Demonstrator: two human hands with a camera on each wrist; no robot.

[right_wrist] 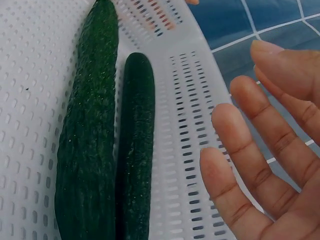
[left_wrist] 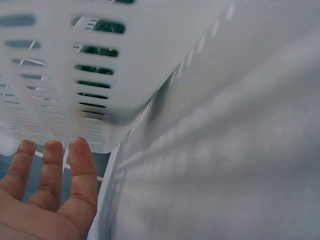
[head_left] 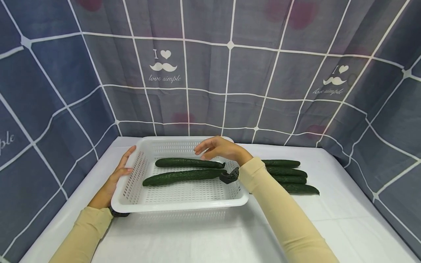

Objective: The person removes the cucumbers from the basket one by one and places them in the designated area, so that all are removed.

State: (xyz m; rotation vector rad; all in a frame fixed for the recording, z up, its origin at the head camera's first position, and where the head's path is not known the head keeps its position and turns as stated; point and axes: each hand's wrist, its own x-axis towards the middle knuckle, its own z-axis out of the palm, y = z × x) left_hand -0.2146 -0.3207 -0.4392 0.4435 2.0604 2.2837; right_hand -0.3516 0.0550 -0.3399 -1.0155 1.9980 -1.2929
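A white perforated plastic basket (head_left: 184, 206) stands on the white table, with two cucumbers lying side by side in it. The nearer cucumber (head_left: 184, 177) is longer, and the farther cucumber (head_left: 189, 163) lies closer to the back wall. My left hand (head_left: 112, 182) is at the basket's left end, fingers nearly straight along the outer wall and thumb near the rim. In the left wrist view the fingertips (left_wrist: 80, 150) are at the basket's outside. Over the basket's back right part, my right hand (head_left: 223, 149) hovers with loosely bent fingers, holding nothing.
Several more cucumbers (head_left: 286, 171) lie in a row on the table, right of the basket and partly hidden by the right forearm. A grey-blue checked cloth (head_left: 207, 73) hangs behind and along both sides of the table (head_left: 345, 215).
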